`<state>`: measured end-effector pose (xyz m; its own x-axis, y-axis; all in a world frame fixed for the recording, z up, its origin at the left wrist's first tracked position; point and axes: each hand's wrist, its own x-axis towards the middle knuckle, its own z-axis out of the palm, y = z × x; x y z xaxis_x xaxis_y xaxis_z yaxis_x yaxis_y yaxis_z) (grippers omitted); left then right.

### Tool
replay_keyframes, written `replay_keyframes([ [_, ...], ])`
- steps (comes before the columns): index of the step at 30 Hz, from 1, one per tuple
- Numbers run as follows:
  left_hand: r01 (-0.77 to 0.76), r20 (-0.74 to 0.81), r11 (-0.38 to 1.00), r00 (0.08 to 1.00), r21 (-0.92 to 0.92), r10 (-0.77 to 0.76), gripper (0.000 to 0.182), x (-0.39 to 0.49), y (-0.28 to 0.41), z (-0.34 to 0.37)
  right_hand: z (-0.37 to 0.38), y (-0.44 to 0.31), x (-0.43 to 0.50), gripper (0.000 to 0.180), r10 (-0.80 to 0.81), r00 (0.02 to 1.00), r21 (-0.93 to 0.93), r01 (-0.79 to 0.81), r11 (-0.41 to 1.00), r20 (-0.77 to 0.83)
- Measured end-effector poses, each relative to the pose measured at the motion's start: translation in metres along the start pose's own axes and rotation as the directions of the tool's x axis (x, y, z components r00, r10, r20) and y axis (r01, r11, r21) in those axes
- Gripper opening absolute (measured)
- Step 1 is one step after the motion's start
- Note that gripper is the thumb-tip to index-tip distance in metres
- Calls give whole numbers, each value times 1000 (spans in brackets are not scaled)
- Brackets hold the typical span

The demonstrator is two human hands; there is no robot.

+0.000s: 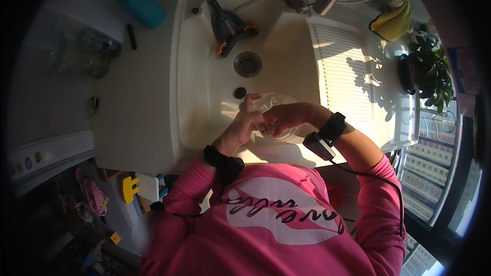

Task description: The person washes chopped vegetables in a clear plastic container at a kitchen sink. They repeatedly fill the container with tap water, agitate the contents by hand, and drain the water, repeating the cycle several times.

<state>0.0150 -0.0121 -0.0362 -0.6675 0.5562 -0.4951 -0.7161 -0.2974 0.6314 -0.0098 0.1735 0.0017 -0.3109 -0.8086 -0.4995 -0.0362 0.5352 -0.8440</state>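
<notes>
My left hand (242,122) holds a round, clear bowl (275,100) by its left side, above the near part of a cream sink (215,122). My right hand (287,117) reaches over the rim, its fingers down inside the bowl. Small pale pieces (270,128) lie at the bottom around those fingertips; what they are is too small to tell. Whether the right fingers pinch any of them is hidden. A black round stopper (240,92) rests in the sink just beyond the left hand, with the metal drain (247,64) farther off.
A black-and-orange long-handled cleaning tool (230,32) leans in the sink's far left. The faucet (301,0) stands at the back. Right of the basin is a ridged washboard (341,73), then a potted plant (431,71). A teal bottle (142,5) stands on the left counter.
</notes>
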Motion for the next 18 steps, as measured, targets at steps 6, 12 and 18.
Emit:
replay_keyframes([
  [6, 2, 11, 999, 1000, -34, -1, 65, 0, 1, -1, 2, -8, 3, 28, 124, 992, 150, -124, 981, 8],
  [12, -7, 14, 998, 1000, -57, 8, 64, 0, 2, -1, 22, -2, 11, 25, 90, 932, -135, -146, 980, -352],
  [18, -51, 46, 998, 998, -48, 53, 64, 1, 3, -1, 26, 11, 26, 21, 147, 924, -371, -283, 885, -354],
])
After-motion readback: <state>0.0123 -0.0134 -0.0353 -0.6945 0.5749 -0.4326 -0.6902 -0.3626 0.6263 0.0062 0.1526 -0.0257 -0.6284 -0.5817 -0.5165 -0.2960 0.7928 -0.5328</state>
